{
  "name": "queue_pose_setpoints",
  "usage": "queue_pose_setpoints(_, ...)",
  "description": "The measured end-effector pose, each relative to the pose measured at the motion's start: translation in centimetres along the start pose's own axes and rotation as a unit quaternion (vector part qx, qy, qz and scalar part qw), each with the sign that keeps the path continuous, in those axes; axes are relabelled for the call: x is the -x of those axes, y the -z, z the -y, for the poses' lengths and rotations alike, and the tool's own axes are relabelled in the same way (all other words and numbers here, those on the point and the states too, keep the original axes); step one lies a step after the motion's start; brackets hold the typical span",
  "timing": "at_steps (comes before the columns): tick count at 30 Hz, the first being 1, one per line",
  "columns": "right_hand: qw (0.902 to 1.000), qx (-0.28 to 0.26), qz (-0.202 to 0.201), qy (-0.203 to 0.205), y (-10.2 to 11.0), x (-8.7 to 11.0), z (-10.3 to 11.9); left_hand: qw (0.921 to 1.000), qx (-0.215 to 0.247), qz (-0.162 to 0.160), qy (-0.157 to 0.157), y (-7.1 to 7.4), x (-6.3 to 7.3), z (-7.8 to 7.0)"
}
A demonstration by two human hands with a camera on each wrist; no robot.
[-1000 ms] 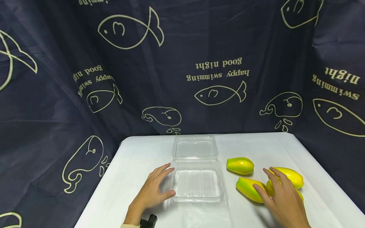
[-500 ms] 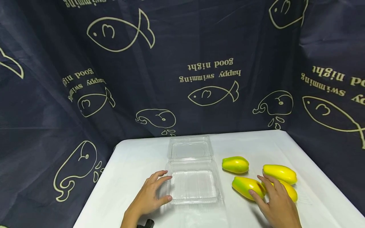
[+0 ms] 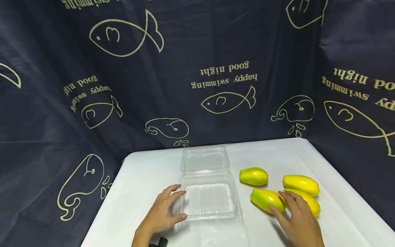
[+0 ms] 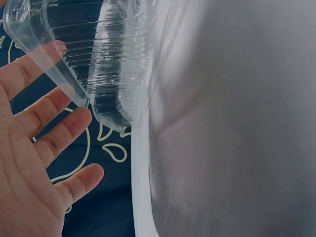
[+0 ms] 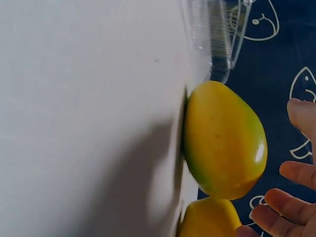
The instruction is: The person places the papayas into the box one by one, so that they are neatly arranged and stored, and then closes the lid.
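In the head view my left hand (image 3: 160,212) is beside the left wall of a clear plastic clamshell box (image 3: 213,216), fingers spread and thumb apart. The left wrist view shows those fingers (image 4: 74,128) near the box's rim; whether they touch it I cannot tell. My right hand (image 3: 299,223) hovers with loosely bent fingers over a yellow-green papaya (image 3: 266,200). A yellower papaya (image 3: 311,203) lies partly hidden behind that hand. In the right wrist view the fingers (image 5: 284,217) stand apart from the nearest papaya (image 5: 222,138), holding nothing.
The box's lid (image 3: 205,161) lies folded back toward the table's far edge. Another papaya (image 3: 253,176) rests right of the box, and one more (image 3: 300,184) lies farther right. A white cloth (image 3: 123,206) covers the table; dark fish-print curtain (image 3: 185,68) surrounds it.
The head view has turned slightly right, shifting everything left. My right hand has drawn back a little from the papayas, uncovering more of the right-hand ones. The left hand stays beside the box.
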State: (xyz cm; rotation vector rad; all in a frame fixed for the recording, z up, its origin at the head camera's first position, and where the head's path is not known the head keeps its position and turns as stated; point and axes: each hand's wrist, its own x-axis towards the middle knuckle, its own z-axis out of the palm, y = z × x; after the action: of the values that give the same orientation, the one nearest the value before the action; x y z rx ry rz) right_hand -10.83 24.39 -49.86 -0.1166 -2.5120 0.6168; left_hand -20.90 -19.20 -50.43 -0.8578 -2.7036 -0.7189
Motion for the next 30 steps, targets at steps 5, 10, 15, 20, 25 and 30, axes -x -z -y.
queue_pose_setpoints(5,0.9999,0.002,0.012,0.001,-0.4,0.0,-0.2,0.9999,-0.002,-0.01,-0.005,0.0,0.1,0.1)
queue_pose_setpoints(10,0.9999,0.005,-0.001,0.015,-1.0,-0.2,-0.4,0.9998,-0.012,-0.013,-0.009,-0.1,0.2,0.2)
queue_pose_setpoints(15,0.9998,0.014,0.009,0.012,-1.1,-0.4,-0.5,0.9999,-0.009,-0.01,-0.007,0.0,0.1,0.1)
queue_pose_setpoints(20,0.9968,0.037,0.068,-0.024,-1.2,-0.5,-0.6,1.0,0.0,0.001,0.001,0.1,0.1,0.0)
queue_pose_setpoints(25,0.994,0.048,0.091,-0.036,-1.2,-0.6,-0.7,1.0,-0.002,0.002,0.001,0.0,0.1,0.0)
queue_pose_setpoints(30,0.9911,0.048,0.116,-0.044,-1.1,-0.8,-0.8,1.0,-0.005,-0.003,-0.003,0.0,0.1,0.0)
